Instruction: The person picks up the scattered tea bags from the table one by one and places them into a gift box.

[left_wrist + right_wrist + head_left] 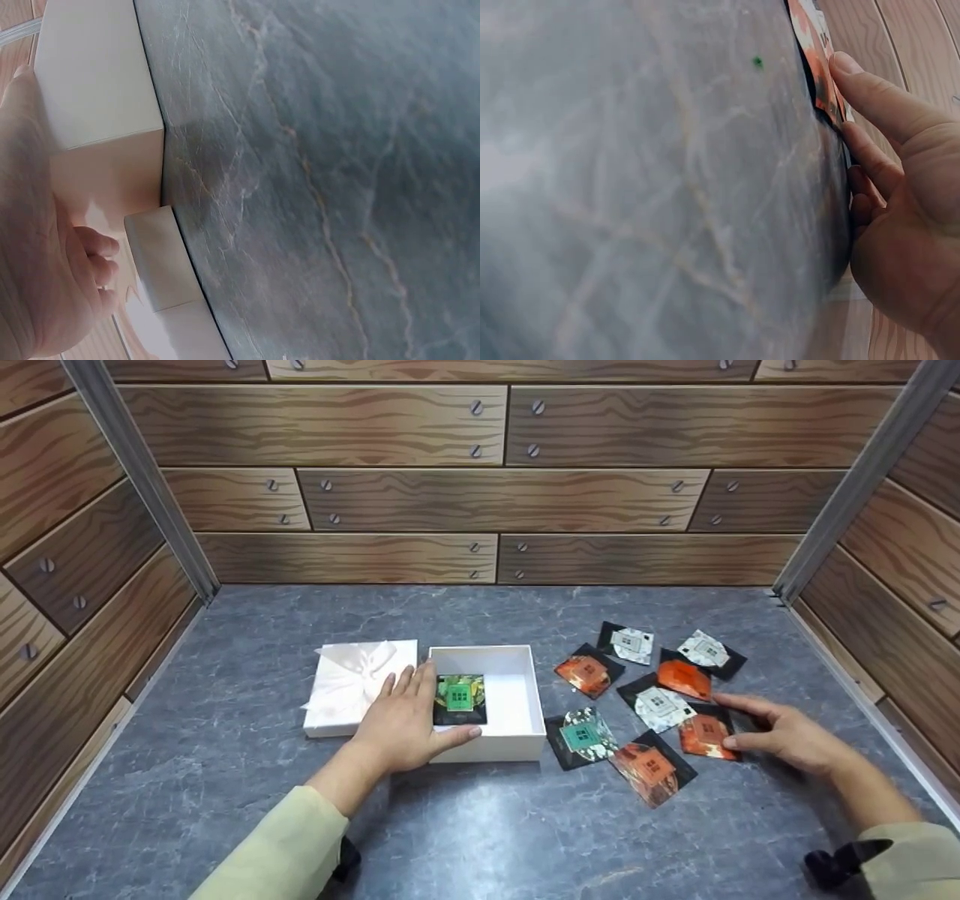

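Observation:
My left hand rests on the left side of an open white box, fingers straight and thumb along the front rim. Inside the box, at its left, lies a black packet with a green label. In the left wrist view this hand lies against the box's wall. At the right, my right hand has its thumb and forefinger apart, touching at a flat orange-and-black packet. Seen from the right wrist, the fingertips are right at the edge of the orange packet.
Left of the box, its white lid with a ribbon bow lies on the marbled table. Several more square packets are spread right of the box, among them a white one, a teal one and an orange one. Wood-patterned walls enclose the table.

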Available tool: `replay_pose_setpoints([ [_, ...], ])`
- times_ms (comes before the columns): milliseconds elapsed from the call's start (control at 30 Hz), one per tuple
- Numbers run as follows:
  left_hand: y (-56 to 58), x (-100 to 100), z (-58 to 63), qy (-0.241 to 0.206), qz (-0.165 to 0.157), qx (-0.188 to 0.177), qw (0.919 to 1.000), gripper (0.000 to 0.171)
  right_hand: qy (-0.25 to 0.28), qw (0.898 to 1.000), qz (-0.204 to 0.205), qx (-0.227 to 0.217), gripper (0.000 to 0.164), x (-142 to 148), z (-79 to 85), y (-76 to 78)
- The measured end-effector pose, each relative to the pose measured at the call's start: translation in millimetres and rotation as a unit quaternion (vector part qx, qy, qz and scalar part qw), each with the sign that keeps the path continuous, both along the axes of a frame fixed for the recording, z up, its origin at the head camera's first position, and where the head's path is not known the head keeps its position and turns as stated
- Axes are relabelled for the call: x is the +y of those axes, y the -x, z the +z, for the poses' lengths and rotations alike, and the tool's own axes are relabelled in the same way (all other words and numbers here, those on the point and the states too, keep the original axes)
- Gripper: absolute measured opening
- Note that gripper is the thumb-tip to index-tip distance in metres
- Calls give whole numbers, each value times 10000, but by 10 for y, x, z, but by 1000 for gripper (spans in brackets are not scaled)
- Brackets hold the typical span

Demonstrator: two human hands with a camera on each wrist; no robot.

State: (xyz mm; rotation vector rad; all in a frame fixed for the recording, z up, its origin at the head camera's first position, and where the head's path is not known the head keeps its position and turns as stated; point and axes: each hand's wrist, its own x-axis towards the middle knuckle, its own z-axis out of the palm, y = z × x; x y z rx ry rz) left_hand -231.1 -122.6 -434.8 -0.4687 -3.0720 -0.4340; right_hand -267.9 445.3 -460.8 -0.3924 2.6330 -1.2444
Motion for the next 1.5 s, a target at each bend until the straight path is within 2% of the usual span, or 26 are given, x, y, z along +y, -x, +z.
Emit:
replay_pose_setpoints([
  [200,1,11,5,-5,-11,-44,10000,127,-251,9990,147,342,80,-1,-26,-28],
  [467,9,25,-19,-35,-22,-12,10000,126,-423,9976,187,521,79,-3,-35,-46],
  [933,15,5,-38,-41,-7,-69,10000,125,-517,9977,100,421,84,-28,-43,-24],
  [1333,7,8,-9,-9,1,-68,10000,127,-728,9964,89,421,90,-40,-38,-45],
  [1500,14,8,3,0,29,-86,10000,127,-552,9973,104,481,88,-44,-25,-47],
])
